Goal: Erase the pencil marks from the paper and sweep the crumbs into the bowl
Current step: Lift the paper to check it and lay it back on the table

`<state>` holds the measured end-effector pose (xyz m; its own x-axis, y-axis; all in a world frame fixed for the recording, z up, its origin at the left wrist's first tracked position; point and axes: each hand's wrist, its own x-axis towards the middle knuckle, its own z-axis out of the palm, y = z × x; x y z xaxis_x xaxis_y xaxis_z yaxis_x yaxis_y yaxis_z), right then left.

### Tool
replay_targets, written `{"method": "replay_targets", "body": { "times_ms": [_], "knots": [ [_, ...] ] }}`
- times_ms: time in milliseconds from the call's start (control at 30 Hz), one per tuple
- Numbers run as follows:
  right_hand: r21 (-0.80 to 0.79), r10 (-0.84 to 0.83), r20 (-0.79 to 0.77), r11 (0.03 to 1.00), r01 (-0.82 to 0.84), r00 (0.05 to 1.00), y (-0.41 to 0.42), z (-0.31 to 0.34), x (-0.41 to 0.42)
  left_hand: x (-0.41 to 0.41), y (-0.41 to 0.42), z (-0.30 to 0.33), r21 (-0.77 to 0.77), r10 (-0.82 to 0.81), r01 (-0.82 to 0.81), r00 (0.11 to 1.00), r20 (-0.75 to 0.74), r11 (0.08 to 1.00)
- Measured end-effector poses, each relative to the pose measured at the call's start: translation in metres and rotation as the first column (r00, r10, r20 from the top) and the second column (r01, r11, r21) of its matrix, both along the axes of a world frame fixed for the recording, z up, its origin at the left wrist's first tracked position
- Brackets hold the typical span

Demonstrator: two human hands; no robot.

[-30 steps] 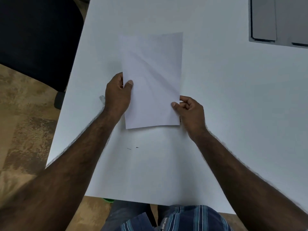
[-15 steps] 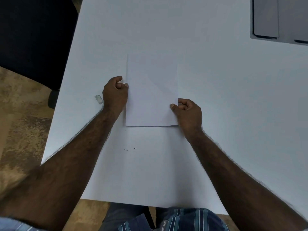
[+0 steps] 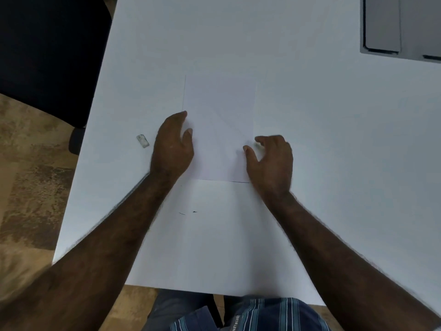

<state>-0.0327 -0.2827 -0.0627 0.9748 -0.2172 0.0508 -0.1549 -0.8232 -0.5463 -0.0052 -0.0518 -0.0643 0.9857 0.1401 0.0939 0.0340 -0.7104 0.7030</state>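
White paper (image 3: 219, 125) lies flat on the table (image 3: 334, 139), and both hands rest at its near corners with nothing gripped. Left hand (image 3: 173, 146) sits on the sheet's left edge, fingers relaxed and nearly straight, thumb laid on the paper. Right hand (image 3: 270, 161) is over the sheet's right edge, fingers spread and loosely bent, thumb tip touching the paper; its fingertips are blurred, so whether they touch the sheet is unclear. Faint crease lines cross the paper; pencil marks on it are too faint to tell. A small white eraser (image 3: 142, 141) lies on the table just left of the left hand, apart from it. Two tiny dark specks (image 3: 188, 212) sit on the table nearer the person, below the sheet. At the far right corner is a grey panel (image 3: 401, 27). A dark chair (image 3: 52, 51) stands beside the table's left edge.
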Motion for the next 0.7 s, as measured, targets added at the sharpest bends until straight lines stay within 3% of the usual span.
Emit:
{"method": "replay_targets", "body": {
  "times_ms": [133, 233, 333, 533, 700],
  "knots": [
    [-0.15, 0.321, 0.17, 0.943, -0.297, 0.932, 0.017, -0.013, 0.026, 0.022, 0.002, -0.01, 0.331, -0.358, 0.345, 0.934, -0.022, 0.878],
    [-0.198, 0.524, 0.052, 0.84, -0.506, 0.85, 0.04, -0.017, 0.052, 0.045, 0.005, -0.017, 0.45, -0.441, 0.441, 0.891, -0.111, 0.777],
    [-0.258, 0.651, -0.086, 0.717, -0.648, 0.754, 0.061, -0.026, 0.073, 0.048, 0.009, -0.032, 0.468, -0.463, 0.485, 0.87, -0.171, 0.739],
    [-0.36, 0.642, -0.151, 0.673, -0.647, 0.752, 0.062, -0.043, 0.081, 0.044, 0.012, -0.05, 0.497, -0.424, 0.419, 0.899, -0.11, 0.76],
    [-0.382, 0.458, -0.162, 0.787, -0.484, 0.874, 0.026, -0.047, 0.094, 0.04, 0.01, -0.049, 0.541, -0.408, 0.368, 0.912, -0.05, 0.756]
  ]
}}
